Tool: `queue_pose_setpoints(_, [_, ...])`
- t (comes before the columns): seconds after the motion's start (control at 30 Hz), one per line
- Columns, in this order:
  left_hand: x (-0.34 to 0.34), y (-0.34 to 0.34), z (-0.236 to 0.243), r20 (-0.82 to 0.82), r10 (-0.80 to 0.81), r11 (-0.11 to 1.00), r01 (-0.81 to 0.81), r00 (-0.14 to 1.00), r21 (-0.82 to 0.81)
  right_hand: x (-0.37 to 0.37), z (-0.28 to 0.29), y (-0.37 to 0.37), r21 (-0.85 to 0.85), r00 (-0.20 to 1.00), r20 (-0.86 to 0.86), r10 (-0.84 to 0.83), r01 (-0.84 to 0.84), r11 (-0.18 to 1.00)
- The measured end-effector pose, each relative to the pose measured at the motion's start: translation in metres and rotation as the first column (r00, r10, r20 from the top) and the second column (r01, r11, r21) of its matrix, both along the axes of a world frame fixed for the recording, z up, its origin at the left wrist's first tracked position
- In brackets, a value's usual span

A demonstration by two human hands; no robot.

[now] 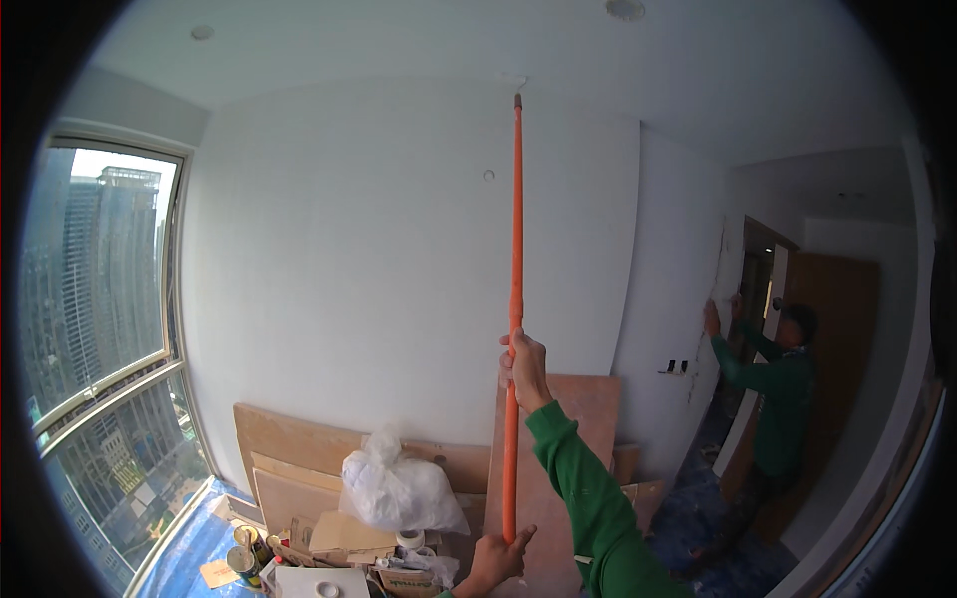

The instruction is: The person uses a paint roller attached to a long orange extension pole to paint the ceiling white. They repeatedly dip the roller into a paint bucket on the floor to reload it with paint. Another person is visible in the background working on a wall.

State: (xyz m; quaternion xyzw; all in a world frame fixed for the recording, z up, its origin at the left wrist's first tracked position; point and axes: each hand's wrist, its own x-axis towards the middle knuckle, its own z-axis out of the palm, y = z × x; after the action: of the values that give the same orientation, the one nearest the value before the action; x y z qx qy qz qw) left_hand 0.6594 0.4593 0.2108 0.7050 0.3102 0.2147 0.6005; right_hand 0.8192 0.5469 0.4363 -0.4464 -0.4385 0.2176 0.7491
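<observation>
A long orange extension pole (516, 219) rises almost upright in front of the pale wall. At its top is a small white head (511, 79), probably a paint roller, up where the wall meets the ceiling; whether it touches is too small to tell. My right hand (525, 369), in a green sleeve, is wrapped round the middle of the pole. Lower down, my left hand (498, 560) is closed round the pole's bottom end, partly cut off by the picture's lower edge.
Brown boards (558, 439) lean against the wall, beside a stuffed clear plastic bag (399, 483). Cans (242, 560), cardboard and a tape roll (327, 589) lie below. A large window (105, 289) fills the left. At right, a green-sleeved co-worker (778, 399) works at a wall edge near a doorway.
</observation>
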Motion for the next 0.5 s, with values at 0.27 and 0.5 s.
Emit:
queue_pose_setpoints(0.27, [0.007, 0.006, 0.018, 0.087, 0.015, 0.997, -0.021, 0.996, 0.072, 0.004, 0.027, 0.008, -0.041, 0.999, -0.027, -0.038, 0.037, 0.998])
queue_pose_setpoints(0.5, [-0.024, -0.020, 0.007, 0.056, -0.001, 1.000, 0.001, 0.998, -0.008, -0.029, 0.013, -0.018, -0.006, 1.000, -0.021, -0.001, 0.001, 1.000])
